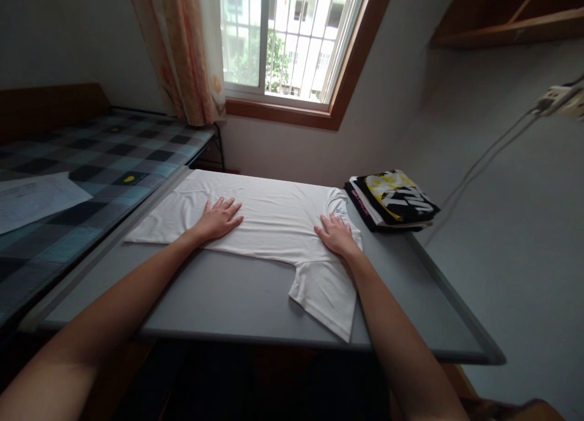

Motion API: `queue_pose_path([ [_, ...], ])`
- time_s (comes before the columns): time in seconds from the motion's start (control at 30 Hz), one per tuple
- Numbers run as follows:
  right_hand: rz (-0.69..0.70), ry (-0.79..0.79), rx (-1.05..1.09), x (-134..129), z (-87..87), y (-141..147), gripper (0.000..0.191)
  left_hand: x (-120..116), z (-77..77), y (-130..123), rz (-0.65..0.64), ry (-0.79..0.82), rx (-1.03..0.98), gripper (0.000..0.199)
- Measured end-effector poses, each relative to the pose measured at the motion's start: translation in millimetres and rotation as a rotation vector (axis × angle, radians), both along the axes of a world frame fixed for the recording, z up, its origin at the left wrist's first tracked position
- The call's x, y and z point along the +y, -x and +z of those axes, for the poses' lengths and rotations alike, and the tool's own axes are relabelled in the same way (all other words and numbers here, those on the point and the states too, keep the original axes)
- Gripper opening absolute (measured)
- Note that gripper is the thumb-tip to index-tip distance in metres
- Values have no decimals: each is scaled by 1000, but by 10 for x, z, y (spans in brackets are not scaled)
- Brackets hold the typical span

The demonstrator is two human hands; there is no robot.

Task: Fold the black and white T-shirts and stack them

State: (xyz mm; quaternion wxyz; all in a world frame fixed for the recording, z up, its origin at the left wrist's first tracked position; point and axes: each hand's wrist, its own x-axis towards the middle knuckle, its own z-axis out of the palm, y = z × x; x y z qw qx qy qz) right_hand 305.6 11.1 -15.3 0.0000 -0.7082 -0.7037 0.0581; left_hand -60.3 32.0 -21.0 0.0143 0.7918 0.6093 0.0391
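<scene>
A white T-shirt (274, 217) lies sideways across the grey table (219, 293), its collar to the right and its hem to the left. One short sleeve points toward me near the table's front edge. My left hand (219, 219) rests flat on the body of the shirt, fingers spread. Near the collar, my right hand (336, 233) presses on the fabric with its fingers apart. Neither hand grips the cloth. The far side of the shirt runs straight along the table's back, and no second sleeve shows there.
A stack of folded clothes (392, 199), black with yellow and white print on top, sits at the table's back right. To the left is a bed with a checked mattress (91, 159) and papers (41, 199). A cable (483, 153) hangs along the right wall.
</scene>
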Motion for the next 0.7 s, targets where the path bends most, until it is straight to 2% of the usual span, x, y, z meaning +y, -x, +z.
queue_pose_path([
  [0.7, 11, -14, 19, 0, -11, -9, 63, -3, 5, 5, -7, 12, -7, 62],
])
